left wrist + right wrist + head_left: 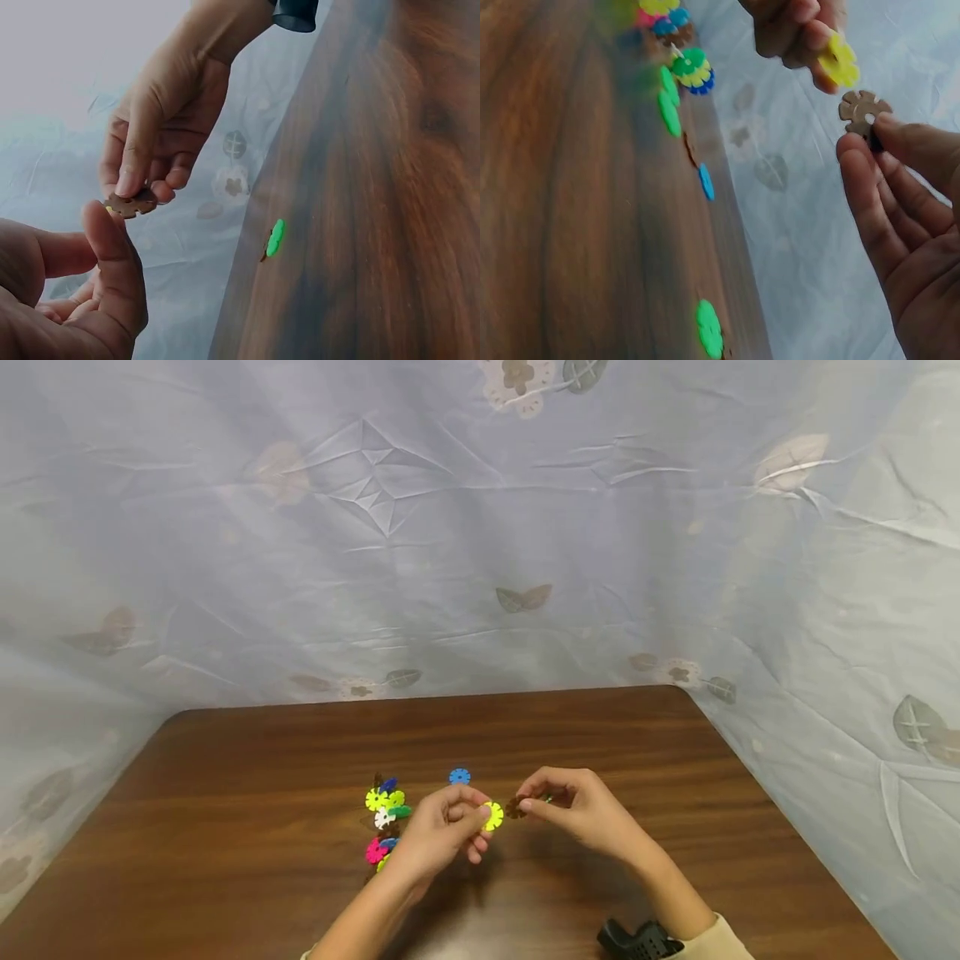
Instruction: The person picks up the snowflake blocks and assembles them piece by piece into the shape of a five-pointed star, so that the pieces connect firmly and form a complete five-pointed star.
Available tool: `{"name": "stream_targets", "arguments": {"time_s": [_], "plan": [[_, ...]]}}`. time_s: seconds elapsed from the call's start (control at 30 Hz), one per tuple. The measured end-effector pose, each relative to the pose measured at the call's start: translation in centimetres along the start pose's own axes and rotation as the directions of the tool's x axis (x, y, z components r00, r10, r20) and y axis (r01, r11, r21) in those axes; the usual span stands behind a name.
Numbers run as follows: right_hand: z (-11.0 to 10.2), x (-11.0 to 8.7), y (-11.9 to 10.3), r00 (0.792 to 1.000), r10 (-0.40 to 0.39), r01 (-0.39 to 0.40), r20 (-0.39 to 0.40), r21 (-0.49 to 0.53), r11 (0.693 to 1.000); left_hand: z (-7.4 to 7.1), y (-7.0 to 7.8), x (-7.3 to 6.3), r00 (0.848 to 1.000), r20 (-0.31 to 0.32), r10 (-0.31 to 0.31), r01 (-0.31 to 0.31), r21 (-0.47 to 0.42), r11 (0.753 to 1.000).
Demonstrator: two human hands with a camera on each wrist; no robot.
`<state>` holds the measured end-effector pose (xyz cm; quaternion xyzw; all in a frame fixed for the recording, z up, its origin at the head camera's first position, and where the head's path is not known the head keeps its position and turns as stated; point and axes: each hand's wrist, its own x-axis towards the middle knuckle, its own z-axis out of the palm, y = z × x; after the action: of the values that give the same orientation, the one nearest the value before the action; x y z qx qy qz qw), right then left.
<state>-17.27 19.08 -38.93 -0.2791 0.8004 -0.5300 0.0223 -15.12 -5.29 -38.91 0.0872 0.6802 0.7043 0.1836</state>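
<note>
My left hand (448, 828) pinches a yellow notched disc (492, 816) between thumb and finger. Facing it, my right hand (583, 808) pinches a brown notched disc (861, 111) by its edge, thumb on one face. The two discs are held up above the table, edges close together, with a small gap between them in the right wrist view. From the left wrist, the yellow disc is mostly hidden behind my left fingertip, while the brown disc (131, 203) shows edge-on.
A cluster of joined colored discs (377, 799) lies on the wooden table (247, 802) left of my hands. Beyond them is a blue disc (460, 776). A green disc (709, 328) lies farther along. A black strap-like object (637, 940) is at my right wrist. Patterned cloth (450, 552) hangs behind the table.
</note>
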Motion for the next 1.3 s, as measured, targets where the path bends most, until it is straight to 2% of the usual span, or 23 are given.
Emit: {"name": "stream_targets", "arguments": {"time_s": [0.17, 0.47, 0.73, 0.87, 0.97, 1.07, 1.2, 1.3], "plan": [[0.9, -0.3, -0.4, 0.999, -0.034, 0.034, -0.029, -0.004, 0.999, -0.3, -0.1, -0.1, 1.000, 0.019, -0.002, 0.002, -0.016, 1.000], [1.7, -0.3, -0.6, 0.991, -0.111, 0.102, -0.078, -0.103, 0.989, -0.2, -0.3, 0.0, 1.000, 0.030, 0.006, -0.004, -0.048, 0.999], [2.7, -0.3, -0.5, 0.952, -0.293, 0.273, -0.091, -0.187, 0.944, 0.1, 0.0, 0.0, 1.000, -0.006, 0.026, -0.026, -0.066, 0.997], [3.2, -0.2, -0.3, 0.947, -0.300, 0.277, -0.117, -0.176, 0.945, 0.1, -0.3, 0.0, 1.000, -0.018, 0.023, -0.024, -0.084, 0.996], [3.4, -0.1, -0.1, 0.955, -0.271, 0.248, -0.117, -0.184, 0.951, 0.1, -0.7, 0.1, 0.999, -0.038, 0.013, -0.016, -0.093, 0.996], [2.8, 0.0, 0.0, 0.975, -0.200, 0.179, -0.097, -0.187, 0.966, 0.0, -0.9, 0.1, 0.998, -0.059, 0.002, -0.006, -0.073, 0.997], [0.6, -0.1, 0.8, 0.992, -0.047, 0.021, -0.117, -0.215, 0.976, -0.4, -1.0, 0.1, 0.994, -0.107, -0.010, 0.006, -0.030, 1.000], [-1.1, -0.3, 1.8, 0.986, 0.108, -0.142, -0.124, -0.306, 0.942, -0.7, -1.0, 0.1, 0.990, -0.138, -0.015, 0.007, -0.060, 0.998]]}}
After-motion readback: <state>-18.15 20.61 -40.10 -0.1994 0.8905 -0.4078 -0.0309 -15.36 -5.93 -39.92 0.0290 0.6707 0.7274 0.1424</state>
